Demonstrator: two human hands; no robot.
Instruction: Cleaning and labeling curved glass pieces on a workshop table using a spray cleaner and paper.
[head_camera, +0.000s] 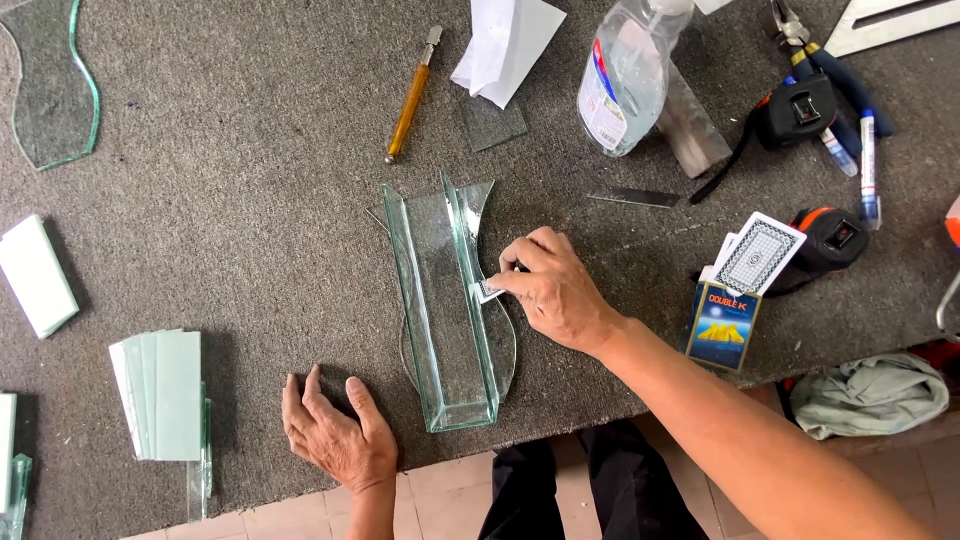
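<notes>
1. Here, a glass assembly (447, 305) lies near the middle of the table (250, 200): a long clear channel of upright panes set over a curved flat pane, its near end close to the table's near edge.
2. Right hand (555, 290) sits just right of the assembly. Its grip is closed to a pinch, thumb and fingertips holding a small card piece (488, 290) against the outer face of the right upright pane.
3. Left hand (335, 430) lies flat on the table, palm down, fingers spread, holding nothing; near-left of the assembly, apart from it.
4. Handling, as a judgement: glass is stiff, smooth, brittle, with sharp raw edges. The upright panes look only lightly joined, so side pressure could tip them. Best taken low, by the flat faces or under the base, not by the top rims.
5. Left: a stack of pale glass strips (160, 392) and a white block (35, 272); far left, a curved glass offcut (55, 85).
6. Far: glass cutter (410, 97) with amber handle, folded paper (505, 40), clear plastic bottle (625, 75).
7. Right: card box (722, 325) with cards sticking out, two tape measures, pliers (830, 75), pens.
</notes>
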